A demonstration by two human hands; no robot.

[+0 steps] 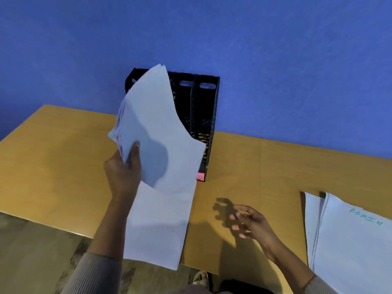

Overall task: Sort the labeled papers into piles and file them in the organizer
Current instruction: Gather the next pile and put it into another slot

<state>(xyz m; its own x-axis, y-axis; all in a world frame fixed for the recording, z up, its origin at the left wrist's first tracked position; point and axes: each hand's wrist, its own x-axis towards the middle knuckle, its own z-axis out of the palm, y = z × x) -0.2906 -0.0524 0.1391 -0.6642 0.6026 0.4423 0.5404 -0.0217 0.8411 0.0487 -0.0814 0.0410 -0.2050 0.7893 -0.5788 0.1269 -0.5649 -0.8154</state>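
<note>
Currently, head view only. Left hand (124, 170) holds a sheaf of white papers (157, 132) raised off the table (59, 162), thumb on the near face, the other fingers hidden behind the sheets; the grip pinches the sheaf at its lower left edge. Sheaf bows and leans toward the black organizer (201, 107), its top corner overlapping the organizer's left slots; whether it is inside a slot cannot be told. Faint red marks show along the sheaf's left edge, unreadable. Organizer stands upright at the table's back edge against the blue wall (275, 60), a pink tag (200, 176) at its front foot. A second white pile (157, 225) lies flat just below the sheaf, overhanging the near table edge. Right hand (252, 222) hovers above the table, empty, fingers loosely spread and curled. Far right, a pile labelled ADMIN (356, 240) lies flat, well apart from the organizer
</note>
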